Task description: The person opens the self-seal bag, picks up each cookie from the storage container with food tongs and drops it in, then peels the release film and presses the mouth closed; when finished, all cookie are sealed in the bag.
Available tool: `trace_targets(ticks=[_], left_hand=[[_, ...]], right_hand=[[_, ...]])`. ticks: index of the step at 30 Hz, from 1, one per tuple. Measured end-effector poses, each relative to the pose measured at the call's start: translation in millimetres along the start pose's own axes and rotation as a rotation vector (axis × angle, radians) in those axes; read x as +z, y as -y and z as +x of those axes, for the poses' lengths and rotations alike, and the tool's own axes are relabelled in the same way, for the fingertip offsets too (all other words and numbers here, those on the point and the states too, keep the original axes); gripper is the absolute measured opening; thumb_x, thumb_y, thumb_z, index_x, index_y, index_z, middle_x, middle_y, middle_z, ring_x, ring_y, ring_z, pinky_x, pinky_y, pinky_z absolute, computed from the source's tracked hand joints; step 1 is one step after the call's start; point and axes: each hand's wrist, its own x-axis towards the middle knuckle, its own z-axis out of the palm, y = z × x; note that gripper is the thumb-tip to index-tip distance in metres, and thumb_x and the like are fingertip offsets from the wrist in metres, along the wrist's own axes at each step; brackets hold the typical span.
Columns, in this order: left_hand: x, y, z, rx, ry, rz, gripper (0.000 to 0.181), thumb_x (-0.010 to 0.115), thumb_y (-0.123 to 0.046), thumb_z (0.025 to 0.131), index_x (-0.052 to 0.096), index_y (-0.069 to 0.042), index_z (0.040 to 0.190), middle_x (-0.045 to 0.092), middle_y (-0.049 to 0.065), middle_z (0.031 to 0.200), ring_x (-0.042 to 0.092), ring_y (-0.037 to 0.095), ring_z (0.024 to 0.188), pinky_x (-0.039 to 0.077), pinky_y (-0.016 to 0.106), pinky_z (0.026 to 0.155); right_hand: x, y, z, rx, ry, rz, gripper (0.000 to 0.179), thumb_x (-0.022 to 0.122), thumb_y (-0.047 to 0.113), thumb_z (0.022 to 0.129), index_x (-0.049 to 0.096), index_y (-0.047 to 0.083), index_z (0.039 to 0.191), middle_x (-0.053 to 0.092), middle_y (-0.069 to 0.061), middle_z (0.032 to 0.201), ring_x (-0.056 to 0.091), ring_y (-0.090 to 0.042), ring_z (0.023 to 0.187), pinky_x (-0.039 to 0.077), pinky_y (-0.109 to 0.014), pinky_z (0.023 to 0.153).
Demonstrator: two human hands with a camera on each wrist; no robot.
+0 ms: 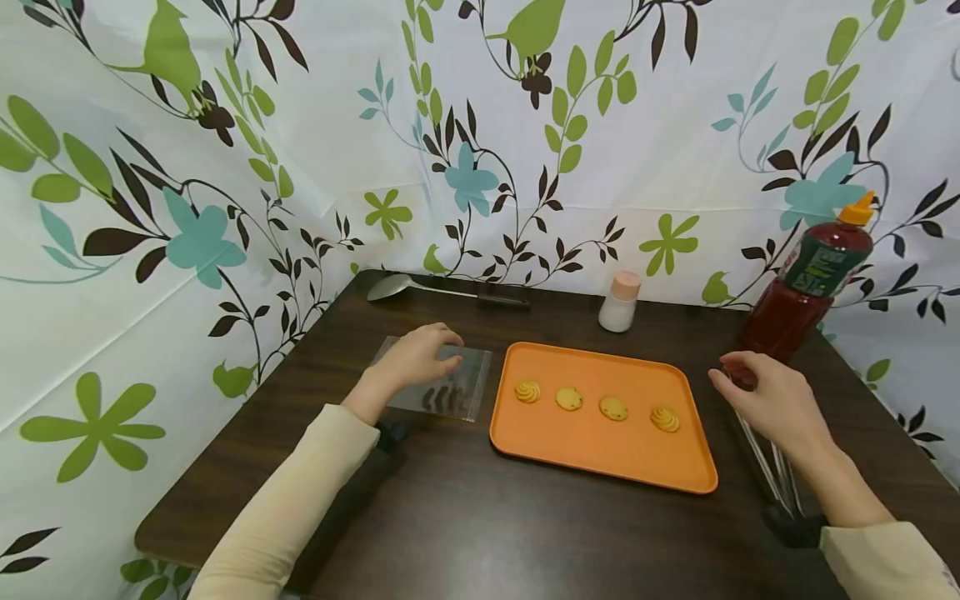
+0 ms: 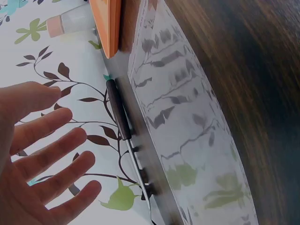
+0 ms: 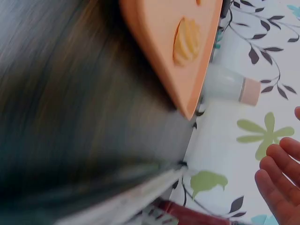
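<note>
My left hand [image 1: 415, 358] hovers over a clear plastic bag [image 1: 471, 385] lying flat on the table, its fingers spread and relaxed. In the left wrist view, nothing lies between those fingers, and the bag [image 2: 183, 126] shows glossy reflections. My right hand [image 1: 776, 404] is raised above a pair of metal tongs [image 1: 761, 461] right of the tray, with fingers loosely bent and holding nothing. The orange tray [image 1: 577, 446] sits between the hands. On it, a row of small yellow cookies includes a swirled cookie [image 1: 527, 391] and a flat round cookie [image 1: 568, 398]. The right wrist view blurs the tongs [image 3: 126, 201].
Behind the tray stands a shaker [image 1: 618, 304] with a pink cap. A red sauce bottle [image 1: 783, 312] with an orange tip is at the back right. A long-handled metal utensil [image 1: 390, 287] lies along the back edge, near a patterned curtain [image 1: 480, 225].
</note>
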Motion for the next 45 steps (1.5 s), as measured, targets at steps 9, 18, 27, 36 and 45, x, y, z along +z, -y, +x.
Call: trace_targets(ticks=[9,18,27,36,45], left_hand=[[3.9,3.5,2.4,-0.004,0.078,0.021,0.035,0.065,-0.019,0.095,0.065,-0.001,0.125,0.065,0.013,0.126,0.062,0.032,0.115,0.05,0.046,0.095],[19.3,8.3,-0.6,-0.045,0.189,0.041,0.038,0.065,-0.007,0.093,0.06,0.001,0.13,0.06,0.017,0.133,0.056,0.034,0.123,0.05,0.045,0.098],[25.8,11.5,-0.5,-0.052,0.188,0.088,0.029,0.067,-0.002,0.09,0.066,0.003,0.119,0.064,0.019,0.124,0.063,0.034,0.111,0.054,0.043,0.092],[29.2,11.6,2.6,-0.048,0.145,0.122,0.01,0.071,-0.003,0.088,0.073,-0.002,0.098,0.071,0.011,0.098,0.068,0.024,0.084,0.057,0.035,0.076],[28.4,10.9,1.5,-0.02,0.114,0.131,0.004,0.073,-0.003,0.086,0.075,-0.004,0.089,0.071,0.007,0.086,0.066,0.019,0.072,0.057,0.033,0.07]], right_hand=[[18.4,24.9,10.2,-0.053,0.011,0.032,0.041,0.062,0.031,0.096,0.063,-0.004,0.117,0.066,-0.026,0.11,0.061,-0.043,0.1,0.048,-0.061,0.084],[33.2,44.9,17.6,-0.116,0.005,0.085,0.035,0.064,0.028,0.094,0.066,-0.001,0.113,0.067,-0.024,0.108,0.062,-0.041,0.098,0.048,-0.059,0.084],[45.8,62.6,25.2,-0.138,0.001,0.143,0.032,0.065,0.026,0.094,0.067,0.0,0.111,0.069,-0.02,0.108,0.063,-0.038,0.101,0.049,-0.057,0.089],[59.0,82.5,30.0,-0.148,0.033,0.178,0.03,0.066,0.026,0.093,0.068,0.001,0.111,0.07,-0.017,0.106,0.064,-0.034,0.1,0.051,-0.053,0.09],[78.2,113.7,37.3,-0.237,0.142,0.208,0.031,0.066,0.025,0.094,0.067,0.004,0.116,0.068,-0.015,0.113,0.063,-0.033,0.106,0.051,-0.052,0.09]])
